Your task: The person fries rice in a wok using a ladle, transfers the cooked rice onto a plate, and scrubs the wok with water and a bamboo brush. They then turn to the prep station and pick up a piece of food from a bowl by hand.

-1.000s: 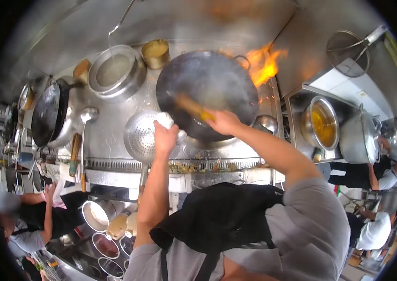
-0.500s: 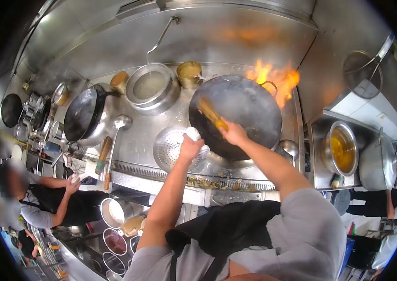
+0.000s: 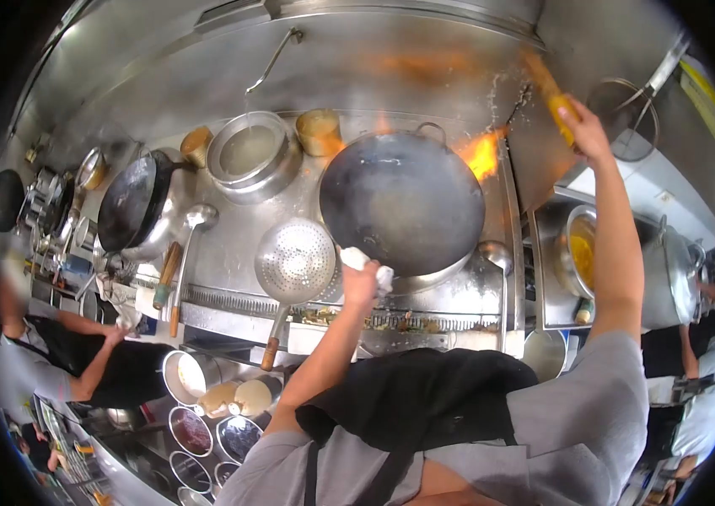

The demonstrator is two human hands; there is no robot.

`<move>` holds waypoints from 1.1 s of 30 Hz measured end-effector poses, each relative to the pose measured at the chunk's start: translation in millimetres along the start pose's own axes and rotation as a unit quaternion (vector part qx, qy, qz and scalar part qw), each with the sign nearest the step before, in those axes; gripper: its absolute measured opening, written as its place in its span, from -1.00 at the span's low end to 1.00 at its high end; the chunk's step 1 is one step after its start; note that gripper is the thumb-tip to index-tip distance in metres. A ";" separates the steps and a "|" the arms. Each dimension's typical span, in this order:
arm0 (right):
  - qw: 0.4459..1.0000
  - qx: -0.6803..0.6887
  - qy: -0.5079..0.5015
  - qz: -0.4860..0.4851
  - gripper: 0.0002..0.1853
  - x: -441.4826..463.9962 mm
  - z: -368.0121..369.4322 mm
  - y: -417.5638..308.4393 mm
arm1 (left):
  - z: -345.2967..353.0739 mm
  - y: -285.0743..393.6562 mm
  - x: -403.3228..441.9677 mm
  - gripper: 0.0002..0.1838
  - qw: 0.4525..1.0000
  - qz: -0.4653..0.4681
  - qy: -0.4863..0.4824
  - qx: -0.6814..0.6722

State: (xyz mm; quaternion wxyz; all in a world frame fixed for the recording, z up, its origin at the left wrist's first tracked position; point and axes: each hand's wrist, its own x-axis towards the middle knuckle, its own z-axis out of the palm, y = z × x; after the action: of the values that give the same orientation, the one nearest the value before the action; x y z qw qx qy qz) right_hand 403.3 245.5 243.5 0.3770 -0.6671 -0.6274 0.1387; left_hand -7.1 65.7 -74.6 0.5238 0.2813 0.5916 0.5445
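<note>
A dark round wok (image 3: 402, 202) sits over the burner, faint steam over its inside. At its near-left edge my left hand (image 3: 361, 285) is closed on a folded white cloth (image 3: 355, 257), against the rim; whether a wok handle lies under the cloth is hidden. My right hand (image 3: 588, 135) is raised far to the right, wrapped round the yellow grip of a bamboo wok brush (image 3: 547, 87). The brush points up and left, its tip blurred near the steel wall. Water drops (image 3: 495, 103) hang in the air left of it. A perforated strainer (image 3: 295, 260) lies left of my left hand.
Flames (image 3: 482, 155) rise behind the wok's right side. A ladle (image 3: 497, 255) rests to its right, a steel pot (image 3: 255, 156) under a tap to its left. Past my right forearm stands a bowl of yellow liquid (image 3: 581, 253). A co-worker (image 3: 62, 346) stands at left.
My right hand has swung the brush up and right, out of the wok, and drops now fly. My left hand stays at the rim. The flames at right are smaller.
</note>
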 end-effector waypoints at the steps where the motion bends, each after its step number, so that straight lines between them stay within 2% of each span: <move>1: 0.999 0.000 0.022 -0.028 -0.34 16.4 -1.2 0.1 | 8.8 13.0 -11.0 -0.75 0.997 -0.065 -0.035 -0.010; 2: 0.999 0.002 0.015 -0.031 -0.34 18.6 6.3 -14.2 | 13.8 23.7 -17.6 -0.77 0.989 -0.129 -0.070 -0.018; 4: 0.991 0.098 0.068 -0.060 -0.22 17.3 35.3 -46.3 | 20.7 21.4 -17.9 -0.78 0.989 -0.136 -0.049 -0.028; 5: 0.991 0.104 0.082 0.003 -0.18 13.7 61.8 -58.2 | 22.8 21.2 -17.4 -0.80 0.989 -0.141 -0.034 -0.039; 7: 0.977 -0.077 0.197 0.003 -0.14 30.2 144.6 -24.8 | 21.6 25.2 -19.6 -0.76 0.990 -0.134 -0.033 -0.039; 8: 0.975 -0.074 0.210 0.023 -0.14 29.3 195.3 3.0 | 21.0 26.8 -20.8 -0.72 0.990 -0.127 -0.037 -0.040; 9: 0.980 -0.113 0.090 0.136 -0.18 4.5 231.9 7.3 | 20.0 18.6 -15.2 -0.72 0.991 -0.123 -0.036 -0.045; 10: 0.969 -0.068 -0.069 0.228 -0.30 1.3 280.7 53.8 | 17.4 1.9 -5.9 -0.71 0.993 -0.106 -0.022 -0.039; 11: 0.922 -0.020 -0.224 0.314 -0.42 -0.7 311.9 89.2 | 13.6 -6.6 -1.1 -0.71 0.995 -0.090 -0.010 -0.032; 12: 0.913 0.072 -0.234 0.326 -0.45 -5.3 300.6 80.4 | 10.4 0.6 2.2 -0.71 0.996 -0.085 -0.010 -0.037; 13: 0.892 0.166 -0.244 0.341 -0.47 -24.5 286.7 70.0 | -2.8 9.2 2.3 -0.70 0.999 -0.042 0.005 -0.013; 14: 0.900 0.178 -0.251 0.308 -0.56 -55.3 252.5 41.4 | -15.3 14.6 -6.6 -0.70 1.000 -0.008 0.016 0.013; 15: 0.909 0.193 -0.253 0.270 -0.64 -83.1 214.3 3.7 | -29.1 39.7 -12.5 -0.73 0.998 -0.041 0.005 0.040; 17: 0.936 0.184 -0.224 0.198 -0.51 -133.0 172.4 -10.3 | -59.1 67.9 -18.4 -0.78 0.998 -0.033 -0.015 0.054; 18: 0.936 0.176 -0.229 0.202 -0.40 -151.8 154.3 -1.1 | -70.9 76.9 -17.5 -0.72 0.997 0.013 -0.029 0.067; 19: 0.934 0.168 -0.237 0.206 -0.27 -166.9 135.5 11.3 | -71.4 117.0 -38.3 -0.67 0.997 0.042 -0.038 0.061; 20: 0.933 0.168 -0.234 0.214 -0.27 -181.1 122.1 21.1 | -82.1 116.6 -25.2 -0.63 0.991 0.039 -0.056 0.113; 21: 0.924 0.189 -0.249 0.220 -0.27 -199.3 109.2 31.8 | -104.7 70.9 19.8 -0.62 0.974 0.108 -0.021 0.200; 22: 0.915 0.210 -0.261 0.226 -0.26 -217.8 95.8 39.3 | -88.2 134.0 -16.2 -0.60 0.967 0.106 -0.085 0.214; 24: 0.915 0.224 -0.234 0.242 -0.25 -245.7 78.7 30.3 | -74.7 157.5 -24.5 -0.65 0.966 0.097 -0.069 0.228; 27: 0.918 0.216 -0.230 0.240 -0.24 -262.2 65.5 57.9 | -65.3 155.9 -25.5 -0.64 0.959 0.116 -0.060 0.251; 30: 0.928 0.232 -0.217 0.196 -0.22 -271.9 61.8 94.1 | -48.0 166.2 -41.9 -0.60 0.951 0.134 -0.012 0.278; 32: 0.925 0.226 -0.238 0.190 -0.20 -280.2 57.4 108.1 | -35.2 168.9 -59.5 -0.58 0.924 0.186 0.057 0.328; 33: 0.935 0.218 -0.237 0.149 -0.20 -283.8 72.1 132.3 | -32.8 166.1 -60.5 -0.56 0.913 0.203 0.067 0.349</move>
State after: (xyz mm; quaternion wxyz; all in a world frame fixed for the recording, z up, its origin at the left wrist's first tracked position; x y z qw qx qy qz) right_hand 403.3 11.5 23.4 0.3281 -0.6023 -0.5462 0.4808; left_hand -59.2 40.9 95.7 0.2299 0.5226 0.7079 0.4158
